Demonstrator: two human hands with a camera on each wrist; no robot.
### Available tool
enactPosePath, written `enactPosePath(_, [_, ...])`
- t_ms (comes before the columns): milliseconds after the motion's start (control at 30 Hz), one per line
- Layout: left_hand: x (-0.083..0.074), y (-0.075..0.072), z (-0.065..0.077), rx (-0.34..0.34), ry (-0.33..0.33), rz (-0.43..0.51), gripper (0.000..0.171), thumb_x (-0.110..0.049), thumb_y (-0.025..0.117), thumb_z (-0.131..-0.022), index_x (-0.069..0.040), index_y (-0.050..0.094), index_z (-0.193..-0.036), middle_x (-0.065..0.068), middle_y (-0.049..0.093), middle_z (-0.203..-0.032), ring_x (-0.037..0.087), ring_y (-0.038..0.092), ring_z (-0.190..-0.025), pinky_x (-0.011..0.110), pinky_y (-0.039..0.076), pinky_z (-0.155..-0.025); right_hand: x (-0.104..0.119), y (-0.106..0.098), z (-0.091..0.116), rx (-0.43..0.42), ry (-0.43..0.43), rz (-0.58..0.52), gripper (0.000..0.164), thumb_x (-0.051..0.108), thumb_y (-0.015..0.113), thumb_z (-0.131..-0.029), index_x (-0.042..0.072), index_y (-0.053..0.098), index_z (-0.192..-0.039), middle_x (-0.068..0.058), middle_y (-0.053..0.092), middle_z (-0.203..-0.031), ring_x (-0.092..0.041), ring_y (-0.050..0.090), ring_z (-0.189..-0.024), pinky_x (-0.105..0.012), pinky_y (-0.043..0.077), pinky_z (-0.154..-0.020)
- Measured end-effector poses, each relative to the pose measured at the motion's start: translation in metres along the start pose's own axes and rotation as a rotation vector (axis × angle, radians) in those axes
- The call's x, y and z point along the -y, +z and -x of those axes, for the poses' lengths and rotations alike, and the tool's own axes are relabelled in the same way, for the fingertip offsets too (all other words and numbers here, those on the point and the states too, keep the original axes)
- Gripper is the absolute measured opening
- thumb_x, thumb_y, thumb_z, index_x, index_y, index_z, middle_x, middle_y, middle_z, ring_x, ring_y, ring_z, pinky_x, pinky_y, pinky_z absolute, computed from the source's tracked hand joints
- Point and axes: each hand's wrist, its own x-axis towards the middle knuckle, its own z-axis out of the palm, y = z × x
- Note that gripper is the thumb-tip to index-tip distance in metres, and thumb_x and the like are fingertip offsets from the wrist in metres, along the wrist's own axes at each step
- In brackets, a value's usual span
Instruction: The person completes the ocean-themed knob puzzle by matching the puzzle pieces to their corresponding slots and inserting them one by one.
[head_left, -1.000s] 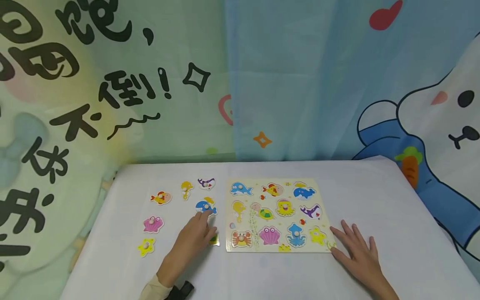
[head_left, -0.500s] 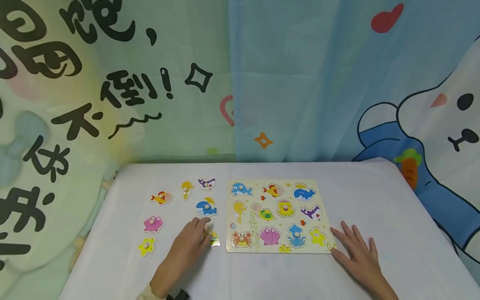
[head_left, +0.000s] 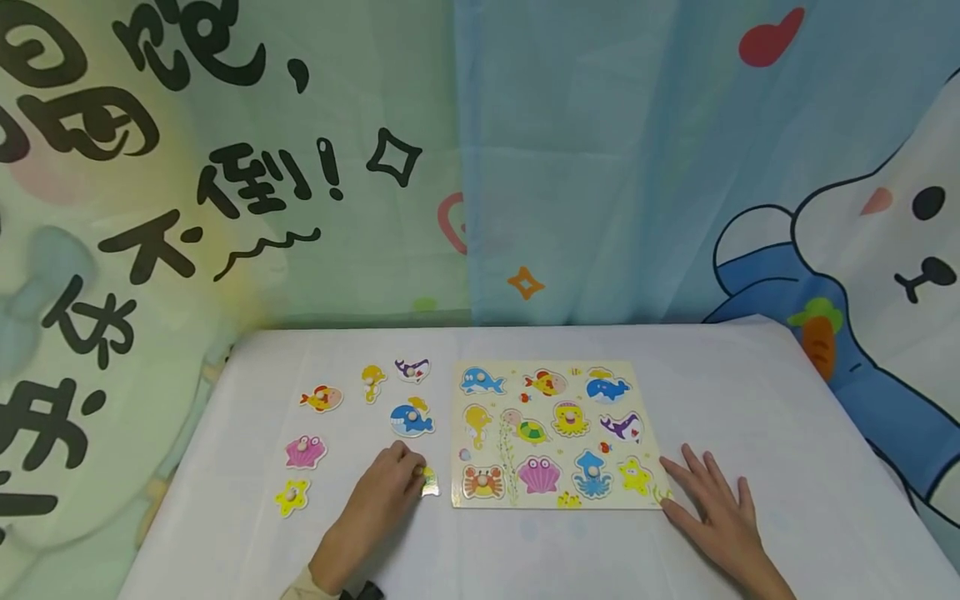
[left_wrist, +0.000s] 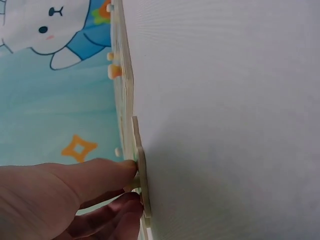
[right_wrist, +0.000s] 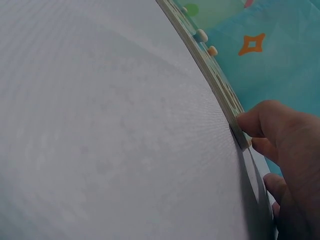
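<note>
On the green curtain (head_left: 375, 75), black characters are printed; "不", "倒" and "你" can be read. On the board (head_left: 504, 436), small knobs (right_wrist: 201, 36) are seen. A piece (left_wrist: 141, 172), partly covered, is pinched by the fingers of the left hand (head_left: 378, 487), at 8 o'clock from the board. The board's 4 o'clock corner is touched by the right hand (head_left: 716, 512), its fingers spread. Toward 9 o'clock, a whale (head_left: 412, 418) and a star (head_left: 292, 497) are laid on the table (head_left: 750, 392).
</note>
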Motion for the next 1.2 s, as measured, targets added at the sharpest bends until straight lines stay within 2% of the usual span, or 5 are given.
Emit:
enactPosePath(500, [-0.004,-0.003,-0.016,0.037,0.082,0.051,0.013,-0.009,0.073,-0.084,-0.007,0.071,-0.097,-0.003,0.054,-0.083,0.008,0.044,-0.077,0.021,0.045,-0.068,-0.003,-0.002,0.002,-0.023,-0.01,-0.005,0.057,0.042,0.06,-0.09,0.011,0.051,-0.137,-0.028,0.026,-0.155,-0.045,0.0,-0.148,-0.07,-0.019,-0.108])
enactPosePath(667, [-0.019,0.003,-0.04,0.028,0.233,0.076,0.01,-0.009,0.071,-0.087,-0.005,0.07,-0.096,0.0,0.057,-0.084,0.009,0.045,-0.076,0.02,0.044,-0.067,-0.005,-0.004,0.001,-0.019,-0.009,-0.009,0.057,0.043,0.059,-0.091,0.012,0.05,-0.137,-0.027,0.025,-0.156,-0.046,-0.001,-0.148,-0.07,-0.019,-0.107])
enactPosePath(767, [-0.033,0.011,-0.062,0.088,0.281,0.097,0.009,-0.012,0.067,-0.09,-0.007,0.07,-0.097,0.0,0.057,-0.087,0.009,0.045,-0.077,0.018,0.043,-0.068,-0.005,-0.004,0.001,-0.016,-0.005,-0.002,0.058,0.044,0.059,-0.09,0.012,0.05,-0.138,-0.027,0.025,-0.156,-0.045,-0.002,-0.148,-0.07,-0.02,-0.107])
enactPosePath(967, [-0.061,0.021,-0.097,0.231,0.276,0.086,0.014,-0.017,0.061,-0.095,-0.009,0.069,-0.103,0.0,0.057,-0.09,0.01,0.045,-0.078,0.017,0.042,-0.069,-0.003,-0.003,0.001,-0.015,-0.007,-0.021,0.057,0.042,0.061,-0.09,0.012,0.051,-0.137,-0.027,0.026,-0.155,-0.046,0.001,-0.148,-0.07,-0.019,-0.108])
enactPosePath(1200, [-0.078,0.031,-0.117,0.253,0.295,0.05,0.014,-0.021,0.059,-0.097,-0.01,0.068,-0.101,0.0,0.058,-0.092,0.009,0.046,-0.078,0.018,0.042,-0.069,0.001,-0.003,0.001,0.013,0.006,-0.019,0.06,0.046,0.058,-0.09,0.012,0.05,-0.138,-0.026,0.025,-0.156,-0.045,-0.001,-0.148,-0.07,-0.018,-0.108])
